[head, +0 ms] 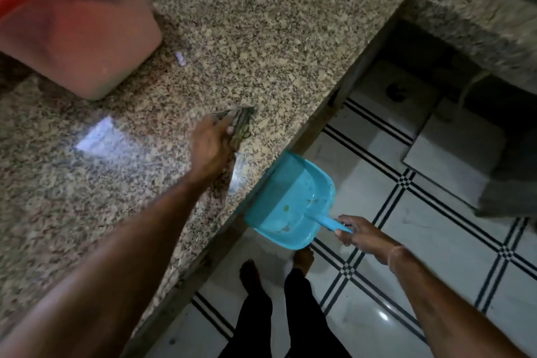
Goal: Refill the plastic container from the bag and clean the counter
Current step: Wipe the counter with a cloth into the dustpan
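Observation:
My left hand (210, 148) presses a greyish cloth (240, 125) onto the speckled granite counter (261, 38), close to its front edge. My right hand (361, 234) grips the handle of a blue dustpan (290, 200) held just below and against the counter's edge, to the right of the cloth. A few crumbs lie in the pan. A translucent plastic container (75, 38) with a red lid stands on the counter at the far left. The bag is not in view.
A small white scrap (180, 58) lies on the counter near the container. The floor (436, 241) is white tile with black stripes. My feet (252, 276) stand by the counter's base. A dark recess (421, 73) opens under the counter at right.

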